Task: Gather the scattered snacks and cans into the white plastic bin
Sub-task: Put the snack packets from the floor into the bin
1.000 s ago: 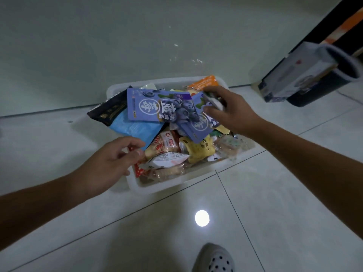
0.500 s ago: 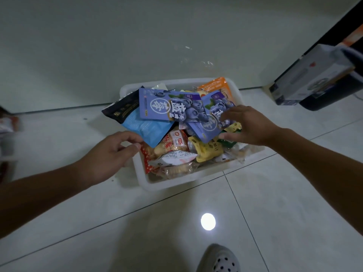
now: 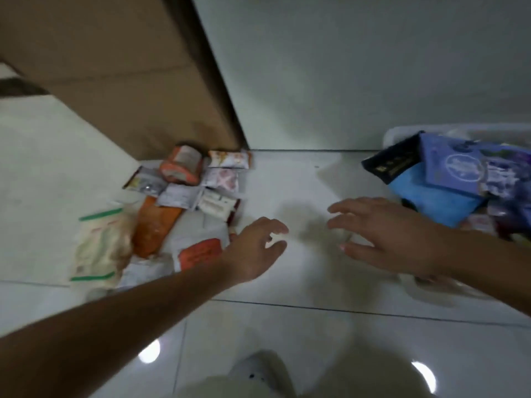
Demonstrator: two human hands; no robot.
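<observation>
Left fingers: loosely curled, with the thumb apart from them and nothing between. The blur hides whether they touch the floor.
Right fingers: spread, nearly straight and empty, above bare floor.
Left hand: just beside the red-label packet, at the near right corner of the pile.
Right hand: between pile and bin, nearer the bin.
Done: the bin, at the far right by the wall, is already heaped. A black pouch, a blue pouch and purple packets stick out over its left rim.
Left: a fair share, I judge. A can on its side, small packets around it, an orange pack, a green-striped bag and the red-label packet lie on the floor, touching or overlapping.
Stage: likely past halfway, with both hands free for the next grab.
Edges: a cardboard box stands close behind the pile, so the can and far packets probably have to be drawn toward the person. The overhanging pouches leave little open rim, so added items may slide off the heap.
Room: open floor from pile to bin, with nothing in the path. A shoe sits well apart, at the bottom.
</observation>
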